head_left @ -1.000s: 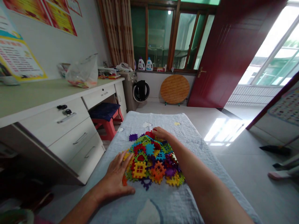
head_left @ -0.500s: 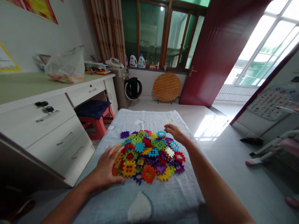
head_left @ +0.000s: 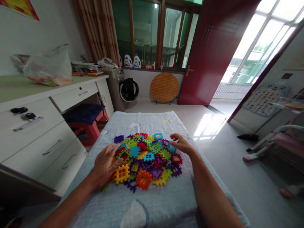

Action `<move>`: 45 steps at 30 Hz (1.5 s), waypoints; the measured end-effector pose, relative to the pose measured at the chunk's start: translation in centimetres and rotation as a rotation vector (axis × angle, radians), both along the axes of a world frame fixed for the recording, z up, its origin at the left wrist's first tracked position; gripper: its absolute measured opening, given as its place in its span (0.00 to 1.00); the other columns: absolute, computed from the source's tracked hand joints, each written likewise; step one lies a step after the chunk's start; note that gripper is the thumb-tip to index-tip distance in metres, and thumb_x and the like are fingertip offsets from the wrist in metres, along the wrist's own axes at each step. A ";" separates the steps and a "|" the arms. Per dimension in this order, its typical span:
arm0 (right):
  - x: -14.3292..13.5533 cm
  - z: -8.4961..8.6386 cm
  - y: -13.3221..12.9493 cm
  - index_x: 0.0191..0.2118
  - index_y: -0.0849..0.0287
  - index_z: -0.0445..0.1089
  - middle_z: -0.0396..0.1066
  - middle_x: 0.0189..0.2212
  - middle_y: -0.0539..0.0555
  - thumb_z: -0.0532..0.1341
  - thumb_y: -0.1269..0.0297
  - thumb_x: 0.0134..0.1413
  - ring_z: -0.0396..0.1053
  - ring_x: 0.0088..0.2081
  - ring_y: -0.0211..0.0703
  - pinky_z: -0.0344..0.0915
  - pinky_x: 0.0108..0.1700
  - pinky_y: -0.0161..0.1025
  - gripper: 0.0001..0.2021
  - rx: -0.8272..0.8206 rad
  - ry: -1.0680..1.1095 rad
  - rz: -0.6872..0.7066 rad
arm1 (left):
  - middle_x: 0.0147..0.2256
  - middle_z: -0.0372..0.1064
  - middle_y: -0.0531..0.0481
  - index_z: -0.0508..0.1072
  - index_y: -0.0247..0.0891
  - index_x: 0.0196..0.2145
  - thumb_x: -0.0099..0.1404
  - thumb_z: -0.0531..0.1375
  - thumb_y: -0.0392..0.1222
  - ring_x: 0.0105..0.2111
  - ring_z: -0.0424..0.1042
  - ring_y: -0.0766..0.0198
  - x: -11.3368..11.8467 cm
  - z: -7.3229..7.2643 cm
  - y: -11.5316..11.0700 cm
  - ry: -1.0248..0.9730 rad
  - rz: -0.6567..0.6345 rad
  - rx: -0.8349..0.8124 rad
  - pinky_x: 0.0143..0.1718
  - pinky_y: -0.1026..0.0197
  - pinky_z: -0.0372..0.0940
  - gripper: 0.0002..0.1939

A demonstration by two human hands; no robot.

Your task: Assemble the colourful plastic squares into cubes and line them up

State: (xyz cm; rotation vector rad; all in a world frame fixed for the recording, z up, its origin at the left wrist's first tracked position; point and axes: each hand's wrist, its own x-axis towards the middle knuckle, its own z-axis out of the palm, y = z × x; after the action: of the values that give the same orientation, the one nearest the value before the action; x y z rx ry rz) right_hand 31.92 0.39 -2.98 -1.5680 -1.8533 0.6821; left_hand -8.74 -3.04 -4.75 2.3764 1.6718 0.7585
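Observation:
A heap of colourful plastic notched building blocks lies on a cloth-covered table. Many of the flat squares have window-like cutouts; those underneath are partly hidden. My left hand rests against the heap's left side, fingers extended and thumb apart, close to a yellow block. At the right edge, my right hand is held with fingers loosely bent and spread, near a light blue block and a red block. Neither hand appears to grip a block.
A white desk with drawers stands on the left, bearing a clear plastic bag. Beside it is a red stool with a dark top. A washing machine and a round wooden board are at the back; a pink chair is right.
The view has turned a little to the right. My right hand has moved outward and nearer me, from the heap's far right corner to its right edge. My left hand stays beside the heap.

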 end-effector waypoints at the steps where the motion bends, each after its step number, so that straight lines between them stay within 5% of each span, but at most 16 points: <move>1: 0.2 0.2 -0.2 0.43 0.60 0.69 0.71 0.39 0.55 0.64 0.62 0.46 0.67 0.37 0.41 0.65 0.40 0.39 0.17 -0.011 -0.051 0.016 | 0.60 0.56 0.40 0.60 0.40 0.59 0.63 0.46 0.63 0.61 0.54 0.48 0.0 0.6 0.5 -0.029 0.022 -0.005 0.61 0.44 0.49 0.33; 6: 0.1 0.7 -1.2 0.42 0.59 0.68 0.69 0.34 0.52 0.69 0.59 0.35 0.65 0.37 0.43 0.62 0.41 0.40 0.23 -0.060 -0.246 0.083 | 0.54 0.64 0.40 0.65 0.35 0.53 0.63 0.46 0.63 0.57 0.62 0.51 -0.4 2.6 3.5 -0.260 0.130 -0.054 0.59 0.50 0.55 0.32; 11: 0.5 0.1 -1.1 0.44 0.57 0.66 0.66 0.35 0.50 0.68 0.60 0.35 0.64 0.36 0.41 0.62 0.38 0.37 0.24 -0.055 -0.170 0.057 | 0.50 0.69 0.41 0.69 0.35 0.49 0.62 0.49 0.61 0.51 0.68 0.51 -1.5 1.2 4.2 -0.353 0.253 -0.087 0.55 0.52 0.60 0.29; 18: 2.0 -1.3 0.8 0.48 0.57 0.63 0.61 0.43 0.56 0.60 0.67 0.41 0.64 0.44 0.46 0.63 0.47 0.44 0.23 0.313 -0.083 -0.294 | 0.45 0.74 0.46 0.72 0.39 0.45 0.61 0.50 0.59 0.47 0.71 0.54 -2.3 0.2 3.8 -0.367 0.245 -0.151 0.52 0.57 0.63 0.25; 22: 2.1 -1.7 1.7 0.48 0.58 0.63 0.61 0.41 0.57 0.55 0.73 0.43 0.65 0.43 0.46 0.64 0.46 0.44 0.22 0.388 -0.081 -0.388 | 0.42 0.76 0.48 0.74 0.40 0.43 0.60 0.52 0.59 0.44 0.73 0.55 -2.2 0.2 3.9 -0.325 0.227 -0.143 0.48 0.59 0.66 0.24; 25: 1.9 -1.8 1.8 0.43 0.57 0.66 0.64 0.39 0.55 0.54 0.75 0.44 0.64 0.43 0.45 0.62 0.48 0.43 0.17 0.378 -0.146 -0.360 | 0.42 0.76 0.47 0.74 0.39 0.43 0.59 0.53 0.58 0.43 0.74 0.55 -2.3 0.1 3.9 -0.330 0.222 -0.147 0.46 0.59 0.67 0.24; 30: 1.5 -1.3 1.2 0.40 0.57 0.71 0.68 0.39 0.54 0.60 0.66 0.45 0.63 0.45 0.47 0.57 0.53 0.46 0.13 0.190 -0.249 -0.117 | 0.42 0.76 0.48 0.74 0.40 0.42 0.59 0.53 0.58 0.42 0.74 0.55 -2.4 0.0 3.9 -0.326 0.217 -0.151 0.46 0.59 0.67 0.23; 36: 2.3 -1.2 0.3 0.51 0.56 0.66 0.64 0.52 0.54 0.58 0.69 0.42 0.58 0.54 0.50 0.52 0.57 0.48 0.25 0.135 -0.217 -0.164 | 0.41 0.76 0.48 0.74 0.41 0.42 0.59 0.54 0.58 0.41 0.74 0.54 -2.4 0.2 4.0 -0.304 0.231 -0.163 0.45 0.58 0.68 0.22; 45: 2.3 -2.3 0.6 0.57 0.56 0.60 0.65 0.54 0.55 0.55 0.74 0.39 0.58 0.55 0.50 0.53 0.57 0.47 0.33 0.132 -0.271 -0.150 | 0.41 0.76 0.48 0.74 0.40 0.42 0.60 0.53 0.58 0.42 0.74 0.55 -2.5 -0.3 4.1 -0.257 0.215 -0.144 0.46 0.59 0.67 0.22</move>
State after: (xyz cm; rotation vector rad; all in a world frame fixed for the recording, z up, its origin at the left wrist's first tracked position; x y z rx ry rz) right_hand 34.20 0.94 -5.25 -1.7585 -1.9023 0.2857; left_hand -11.24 1.06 -5.03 1.9327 1.8193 0.8991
